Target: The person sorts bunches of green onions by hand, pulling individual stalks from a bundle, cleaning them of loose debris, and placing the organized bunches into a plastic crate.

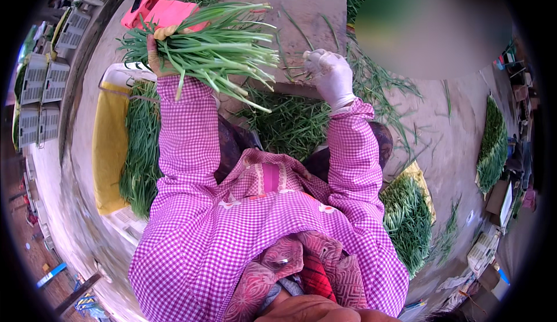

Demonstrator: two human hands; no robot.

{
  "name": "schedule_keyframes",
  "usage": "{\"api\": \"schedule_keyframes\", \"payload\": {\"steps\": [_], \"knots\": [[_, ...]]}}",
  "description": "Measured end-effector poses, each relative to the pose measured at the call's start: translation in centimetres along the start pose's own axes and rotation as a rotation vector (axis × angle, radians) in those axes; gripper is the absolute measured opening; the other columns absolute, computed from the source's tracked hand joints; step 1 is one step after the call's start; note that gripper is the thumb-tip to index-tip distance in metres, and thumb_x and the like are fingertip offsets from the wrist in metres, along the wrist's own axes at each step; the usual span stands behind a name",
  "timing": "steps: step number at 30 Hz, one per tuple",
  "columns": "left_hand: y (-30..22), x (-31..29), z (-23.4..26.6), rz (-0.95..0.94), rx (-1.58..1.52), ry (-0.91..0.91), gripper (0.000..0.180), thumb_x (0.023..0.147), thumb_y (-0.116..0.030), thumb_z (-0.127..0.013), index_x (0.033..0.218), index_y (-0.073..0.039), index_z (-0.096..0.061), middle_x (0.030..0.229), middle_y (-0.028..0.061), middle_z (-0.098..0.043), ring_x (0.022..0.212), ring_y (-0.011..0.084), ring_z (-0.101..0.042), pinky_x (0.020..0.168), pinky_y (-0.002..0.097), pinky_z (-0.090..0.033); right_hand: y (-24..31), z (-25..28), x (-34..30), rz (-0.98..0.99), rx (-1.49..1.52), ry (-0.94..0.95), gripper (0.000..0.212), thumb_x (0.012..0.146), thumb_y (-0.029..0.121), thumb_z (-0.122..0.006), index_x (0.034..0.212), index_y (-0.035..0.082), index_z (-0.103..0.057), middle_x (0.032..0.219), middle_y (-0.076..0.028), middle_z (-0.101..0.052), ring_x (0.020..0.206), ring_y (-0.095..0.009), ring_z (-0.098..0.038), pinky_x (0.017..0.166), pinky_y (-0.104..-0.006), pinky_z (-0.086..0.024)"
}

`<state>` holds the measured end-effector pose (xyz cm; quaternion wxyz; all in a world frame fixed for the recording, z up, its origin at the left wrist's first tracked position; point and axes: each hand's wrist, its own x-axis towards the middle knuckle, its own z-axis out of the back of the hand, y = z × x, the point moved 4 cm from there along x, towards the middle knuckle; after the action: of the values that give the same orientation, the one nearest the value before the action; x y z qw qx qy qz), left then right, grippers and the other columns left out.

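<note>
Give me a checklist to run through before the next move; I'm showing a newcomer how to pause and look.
1. Bunch held: ok; the left hand grips it.
2. Bunch's pale ends even: not ok; some stick out past others.
3. Right hand empty: cannot tell; it is gloved and curled, its inside hidden.
4. Board bare: not ok; loose stalks lie on it.
5. Right hand apart from the bunch: ok; a gap shows between them.
6. Floor free of scraps: not ok; loose greens are scattered on the right.
</note>
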<state>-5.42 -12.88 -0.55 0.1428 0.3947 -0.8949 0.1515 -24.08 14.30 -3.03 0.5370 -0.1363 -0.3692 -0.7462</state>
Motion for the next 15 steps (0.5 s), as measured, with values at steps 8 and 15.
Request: {"api": "schedule_keyframes", "payload": {"steps": [8, 15], "knots": [[0.1, 0.4, 2.5, -0.188, 0.419, -0.612, 0.027, 0.093, -0.024, -0.048, 0.078, -0.003, -0.055, 0.078, 0.0122, -0.062, 0.076, 0.0281, -0.058, 0.08, 0.0429, -0.049, -4.2, 2.3, -1.1, -0.224, -0.456, 0.03, 0.049, 0.081, 0.036, -0.064, 0.121, 0.01, -0.056, 0.126, -0.014, -0.055, 0.109, -0.029, -0.056, 0.088, -0.0365, -0.045], [8.6, -2.2, 0.4, 0.135, 0.768, -0.588, 0.019, 0.086, -0.02, -0.062, 0.087, 0.0, -0.062, 0.088, 0.011, -0.066, 0.08, 0.0212, -0.062, 0.075, 0.035, -0.05, 2.7, -1.3, 0.8, -0.064, 0.157, 0.066, 0.089, 0.066, 0.036, -0.078, 0.135, -0.001, -0.036, 0.137, -0.027, -0.038, 0.122, -0.037, -0.045, 0.101, -0.0393, -0.038]]}}
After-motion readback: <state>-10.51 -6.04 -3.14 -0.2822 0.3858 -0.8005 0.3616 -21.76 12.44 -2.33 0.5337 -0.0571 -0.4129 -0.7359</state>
